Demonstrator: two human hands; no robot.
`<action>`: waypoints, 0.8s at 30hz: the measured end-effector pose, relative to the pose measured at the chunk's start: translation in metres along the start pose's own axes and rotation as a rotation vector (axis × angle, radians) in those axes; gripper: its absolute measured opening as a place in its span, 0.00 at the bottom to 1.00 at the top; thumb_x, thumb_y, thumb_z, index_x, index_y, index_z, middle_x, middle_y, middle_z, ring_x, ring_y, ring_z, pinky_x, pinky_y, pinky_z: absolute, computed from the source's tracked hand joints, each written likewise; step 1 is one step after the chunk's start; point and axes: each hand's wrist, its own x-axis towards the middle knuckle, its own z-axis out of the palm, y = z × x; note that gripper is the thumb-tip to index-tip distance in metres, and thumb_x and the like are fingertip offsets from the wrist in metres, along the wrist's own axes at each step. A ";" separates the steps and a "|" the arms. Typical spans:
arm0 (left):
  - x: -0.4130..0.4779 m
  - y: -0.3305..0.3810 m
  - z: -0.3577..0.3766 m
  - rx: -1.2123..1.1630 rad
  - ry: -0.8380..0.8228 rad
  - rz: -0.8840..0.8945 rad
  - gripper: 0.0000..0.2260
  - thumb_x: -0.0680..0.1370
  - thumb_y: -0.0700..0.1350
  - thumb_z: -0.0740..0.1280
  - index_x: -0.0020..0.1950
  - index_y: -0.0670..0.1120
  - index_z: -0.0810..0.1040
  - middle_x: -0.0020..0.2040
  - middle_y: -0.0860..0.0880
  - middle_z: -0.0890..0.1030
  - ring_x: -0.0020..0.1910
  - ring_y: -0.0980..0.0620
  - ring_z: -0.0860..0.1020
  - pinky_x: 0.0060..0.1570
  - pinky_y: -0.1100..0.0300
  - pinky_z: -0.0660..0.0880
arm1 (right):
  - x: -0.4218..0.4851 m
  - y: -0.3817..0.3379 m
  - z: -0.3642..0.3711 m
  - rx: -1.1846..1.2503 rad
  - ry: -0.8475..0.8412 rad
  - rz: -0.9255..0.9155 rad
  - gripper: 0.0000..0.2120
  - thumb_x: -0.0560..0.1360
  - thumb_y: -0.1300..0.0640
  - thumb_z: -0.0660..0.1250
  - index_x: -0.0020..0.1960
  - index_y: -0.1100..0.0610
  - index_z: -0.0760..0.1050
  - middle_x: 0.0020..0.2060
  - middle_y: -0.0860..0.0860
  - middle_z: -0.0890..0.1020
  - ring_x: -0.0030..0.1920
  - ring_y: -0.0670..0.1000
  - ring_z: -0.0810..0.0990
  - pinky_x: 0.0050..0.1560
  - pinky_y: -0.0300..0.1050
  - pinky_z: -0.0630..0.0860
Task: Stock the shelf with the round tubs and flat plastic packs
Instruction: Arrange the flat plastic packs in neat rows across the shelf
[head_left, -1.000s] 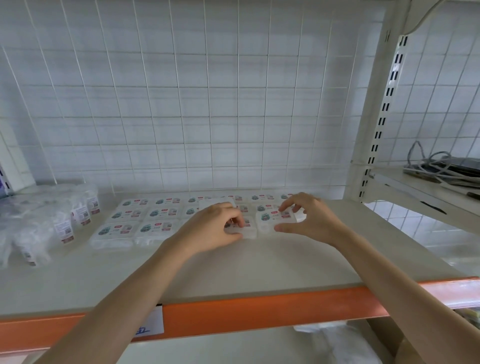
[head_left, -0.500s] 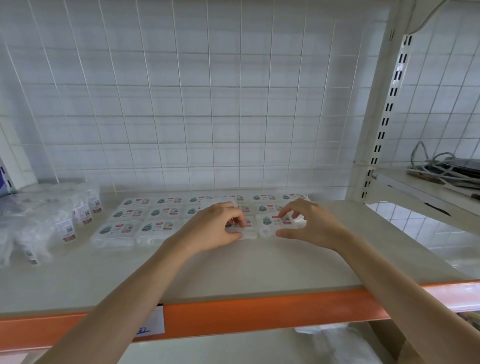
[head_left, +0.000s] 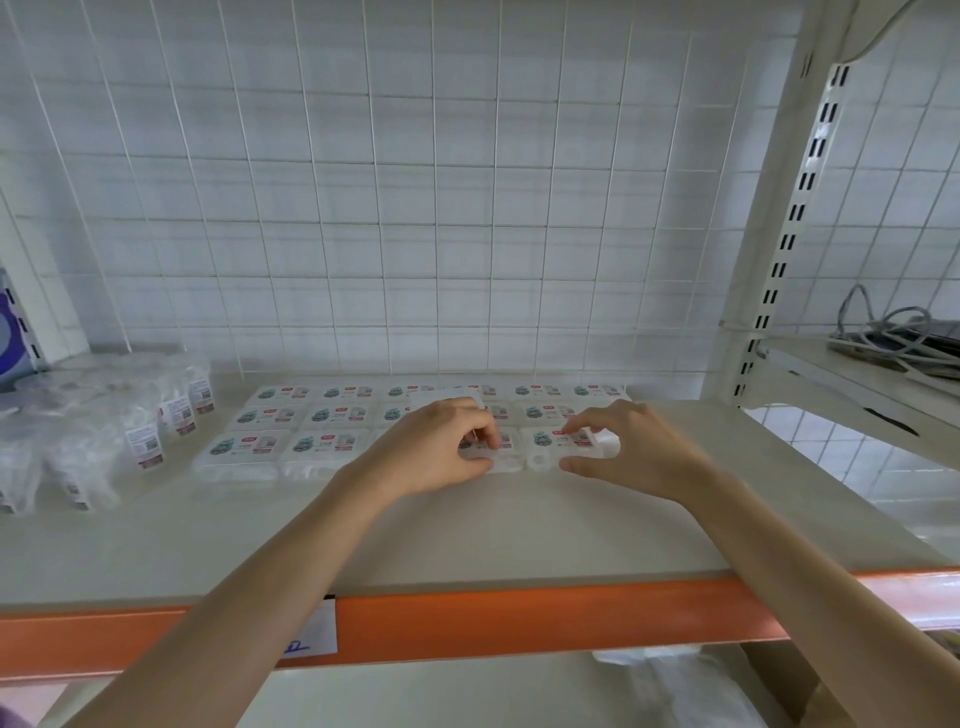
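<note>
currently: two front-row flat packs in hand, mid-shelf.
nearest, orange shelf rail (head_left: 519, 618) with paper tag (head_left: 311, 634); beyond it the bare front of the shelf (head_left: 467, 535). left hand (head_left: 431, 452) is curled over the inner pack (head_left: 506, 460), fingers and thumb gripping it. right hand (head_left: 644, 452) pinches the end pack (head_left: 545, 441), thumb at its front edge, fingers on its label. both packs lie flat on the shelf, side by side, apparently held to square them with the row. behind and left: flat plastic packs (head_left: 270, 415), labels up, three rows deep, edge to edge, likely to save depth; contents hidden. far left: round tubs (head_left: 78, 431) bundled in clear film, contents not discernible. wire mesh back (head_left: 415, 208) bounds the rear.
</note>
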 end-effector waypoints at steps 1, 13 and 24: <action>0.000 0.000 0.000 0.002 0.003 0.004 0.06 0.75 0.50 0.71 0.51 0.55 0.80 0.51 0.59 0.77 0.50 0.61 0.75 0.47 0.64 0.72 | 0.000 0.000 0.000 -0.005 -0.002 -0.004 0.23 0.68 0.34 0.72 0.61 0.39 0.77 0.58 0.40 0.78 0.59 0.46 0.74 0.59 0.45 0.73; 0.003 -0.015 -0.006 0.124 0.362 -0.198 0.22 0.77 0.55 0.68 0.68 0.46 0.73 0.66 0.49 0.73 0.66 0.47 0.70 0.64 0.55 0.63 | 0.001 -0.001 0.008 0.050 0.049 -0.081 0.26 0.68 0.25 0.60 0.57 0.41 0.76 0.70 0.43 0.69 0.72 0.46 0.65 0.71 0.51 0.64; 0.001 -0.016 -0.008 -0.035 0.132 -0.340 0.25 0.75 0.55 0.71 0.70 0.50 0.71 0.68 0.50 0.72 0.67 0.49 0.70 0.64 0.55 0.65 | -0.001 -0.007 0.007 0.113 0.075 -0.084 0.30 0.67 0.25 0.58 0.57 0.45 0.77 0.65 0.42 0.73 0.67 0.44 0.70 0.67 0.48 0.69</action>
